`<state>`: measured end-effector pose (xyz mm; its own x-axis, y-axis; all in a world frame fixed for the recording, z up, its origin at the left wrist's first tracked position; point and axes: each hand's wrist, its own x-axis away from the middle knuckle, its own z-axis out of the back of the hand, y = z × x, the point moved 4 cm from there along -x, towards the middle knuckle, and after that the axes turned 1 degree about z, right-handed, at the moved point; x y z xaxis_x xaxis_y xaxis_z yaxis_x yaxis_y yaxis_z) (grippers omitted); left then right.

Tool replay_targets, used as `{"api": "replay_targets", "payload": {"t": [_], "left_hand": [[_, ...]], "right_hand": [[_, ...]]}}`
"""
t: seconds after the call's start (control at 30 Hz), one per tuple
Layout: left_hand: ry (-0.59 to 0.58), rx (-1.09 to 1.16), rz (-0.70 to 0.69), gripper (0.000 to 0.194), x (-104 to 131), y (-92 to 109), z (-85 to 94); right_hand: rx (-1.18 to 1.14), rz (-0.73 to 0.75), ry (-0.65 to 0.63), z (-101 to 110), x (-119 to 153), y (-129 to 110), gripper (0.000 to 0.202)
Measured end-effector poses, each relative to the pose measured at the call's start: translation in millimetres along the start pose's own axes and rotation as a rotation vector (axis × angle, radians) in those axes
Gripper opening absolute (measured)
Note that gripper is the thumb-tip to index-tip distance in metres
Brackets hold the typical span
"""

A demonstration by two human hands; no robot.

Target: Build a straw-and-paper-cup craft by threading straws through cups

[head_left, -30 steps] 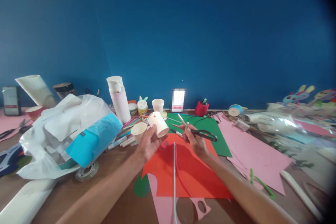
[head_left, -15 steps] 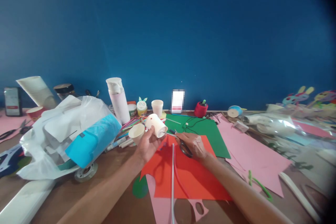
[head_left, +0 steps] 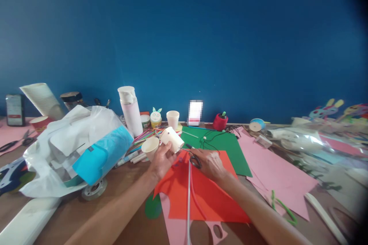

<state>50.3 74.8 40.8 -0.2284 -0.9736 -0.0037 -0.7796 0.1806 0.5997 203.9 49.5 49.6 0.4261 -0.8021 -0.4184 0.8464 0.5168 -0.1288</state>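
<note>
My left hand is closed round a white paper cup, which is tipped on its side and has a small dark hole in its wall. In my right hand is a pair of scissors with black handles; its thin blade points left and meets the cup's right end. Whether the tip has gone into the cup I cannot tell. Beneath both hands lies an orange sheet, with a pale straight stick across it. Another paper cup sits just left of the held one.
To the left stand a full white plastic bag, a tape roll and a thermos. Farther back are an upright paper cup and a lit phone. Green card and pink paper spread rightward.
My right hand and the scissors have shifted slightly left, and the handles have turned. The cup in my left hand has tilted a little. The whole view has dropped slightly.
</note>
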Motion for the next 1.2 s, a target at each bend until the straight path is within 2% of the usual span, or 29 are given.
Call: {"api": "replay_targets", "payload": {"t": [0.17,0.3,0.37,0.5,0.63,0.73,0.87,0.97,1.07,1.2], "left_hand": [[0.053,-0.030,0.008,0.038,1,3,0.0],[0.052,-0.064,0.020,0.044,0,4,-1.0],[0.044,-0.056,0.052,0.045,-1,3,-1.0],[-0.002,-0.001,0.049,0.045,-5,2,-0.7],[0.001,0.050,0.056,0.043,-8,1,2.1],[0.013,0.051,0.087,0.041,-8,1,3.7],[0.034,0.007,0.080,0.039,-9,1,4.4],[0.038,-0.018,0.044,0.037,-10,1,3.8],[0.043,-0.044,0.031,0.036,-9,0,3.4],[0.034,-0.038,0.042,0.037,-9,-2,2.3]], "right_hand": [[0.012,-0.070,-0.071,3,-2,-7,0.022],[-0.110,-0.153,-0.123,8,-6,-9,0.029],[-0.261,-0.211,-0.175,9,-8,-7,0.039],[-0.721,-0.330,-0.385,-1,-7,-2,0.048],[-0.880,-0.375,-0.457,-8,-7,0,0.047],[-0.752,-0.327,-0.424,-6,-10,0,0.049],[-0.241,-0.211,-0.189,2,-15,2,0.040],[0.030,-0.176,-0.139,1,-14,2,0.028],[0.074,-0.163,-0.149,0,-12,2,0.025],[-0.156,-0.194,-0.211,6,-15,4,0.038]]}}
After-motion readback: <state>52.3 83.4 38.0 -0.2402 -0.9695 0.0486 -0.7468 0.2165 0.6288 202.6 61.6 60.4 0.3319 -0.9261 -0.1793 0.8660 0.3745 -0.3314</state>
